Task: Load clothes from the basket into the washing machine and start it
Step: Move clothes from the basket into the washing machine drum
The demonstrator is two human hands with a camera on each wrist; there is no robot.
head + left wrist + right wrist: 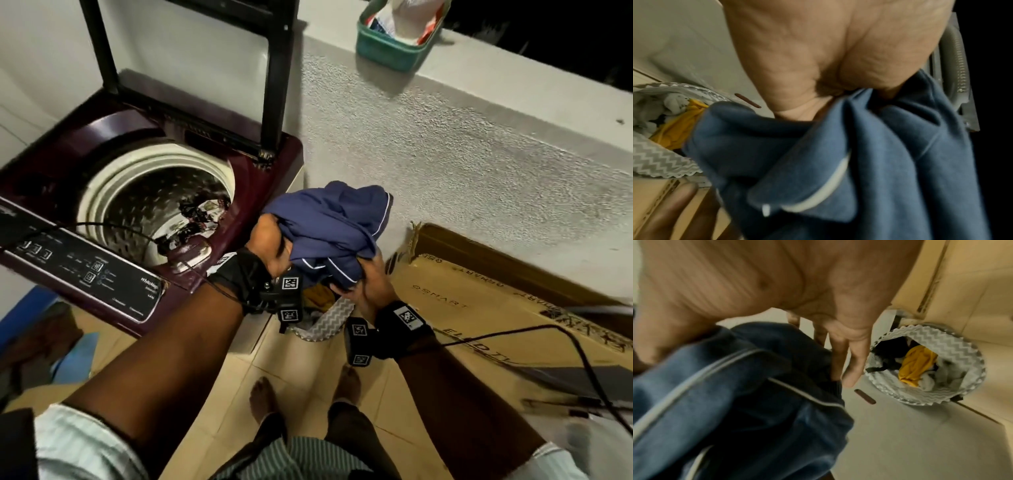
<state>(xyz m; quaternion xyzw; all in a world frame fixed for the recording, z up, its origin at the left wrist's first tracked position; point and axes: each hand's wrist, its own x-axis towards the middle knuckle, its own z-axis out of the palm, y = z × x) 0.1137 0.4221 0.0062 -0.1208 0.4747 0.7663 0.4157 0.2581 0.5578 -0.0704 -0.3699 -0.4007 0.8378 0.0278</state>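
Blue garment (337, 226) bunched above basket (949, 335) — left hand (270, 246), right hand (371, 284), fingers clamped on it

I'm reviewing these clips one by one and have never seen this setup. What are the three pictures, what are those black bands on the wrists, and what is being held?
No robot here: a person wears three cameras. The big picture comes from a head camera looking down; the other two come from the black bands strapped on each wrist, looking along the palm.

The left hand and the right hand both grip a bundled blue garment with thin white piping, lifted above a basket with a grey zigzag pattern. The basket stands on the tiled floor and holds more clothes, including a yellow one.

To the left stands a top-loading washing machine with its lid raised; some dark items already lie in the drum. A flat cardboard box lies to the right, and a green tub sits on the wall ledge.
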